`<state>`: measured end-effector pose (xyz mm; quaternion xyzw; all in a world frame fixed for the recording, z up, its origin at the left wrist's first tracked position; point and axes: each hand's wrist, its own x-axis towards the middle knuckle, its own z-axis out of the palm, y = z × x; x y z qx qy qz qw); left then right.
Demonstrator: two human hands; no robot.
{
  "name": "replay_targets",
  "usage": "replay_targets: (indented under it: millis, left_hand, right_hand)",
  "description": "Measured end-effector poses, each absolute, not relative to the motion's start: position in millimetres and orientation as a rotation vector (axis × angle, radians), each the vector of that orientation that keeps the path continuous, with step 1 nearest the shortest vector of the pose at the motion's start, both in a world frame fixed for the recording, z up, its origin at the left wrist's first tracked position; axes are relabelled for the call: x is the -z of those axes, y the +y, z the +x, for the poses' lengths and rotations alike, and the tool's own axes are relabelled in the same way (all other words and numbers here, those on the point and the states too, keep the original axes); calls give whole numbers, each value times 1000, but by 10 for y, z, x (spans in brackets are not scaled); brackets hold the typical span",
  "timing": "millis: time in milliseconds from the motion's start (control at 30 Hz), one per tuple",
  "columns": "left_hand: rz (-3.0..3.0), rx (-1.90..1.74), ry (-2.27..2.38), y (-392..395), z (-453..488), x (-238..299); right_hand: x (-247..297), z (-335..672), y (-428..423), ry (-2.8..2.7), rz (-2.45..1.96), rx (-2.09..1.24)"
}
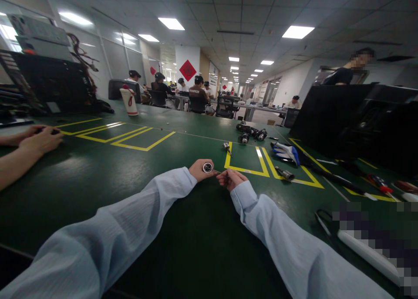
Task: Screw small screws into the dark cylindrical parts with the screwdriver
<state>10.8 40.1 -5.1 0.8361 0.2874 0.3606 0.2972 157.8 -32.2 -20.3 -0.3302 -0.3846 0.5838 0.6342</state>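
Green bench (163, 203) taped with yellow lines fills the view; both arms in pale blue sleeves stretch out over it, wrists close together. At its middle the left hand (199, 170) curls around a small round metal part (207, 167); the right hand (232, 179) pinches a thin pin (216, 171) reaching that part; a white cup (129, 102) stands well apart, far left, contents hidden.

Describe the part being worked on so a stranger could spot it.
On the green table, follow the left pale-blue sleeve to its end. There the left hand grips a small round metal part. Unlike the loose metal pieces beyond, it is held, showing a dark-centred face.
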Motion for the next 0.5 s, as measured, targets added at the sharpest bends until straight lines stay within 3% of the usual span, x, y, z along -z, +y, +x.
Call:
replay_targets:
  millis: [500]
  left_hand:
    - [2106, -1156, 863, 425, 98, 54]
  right_hand:
    - [132, 1544, -496, -1247, -898, -791]
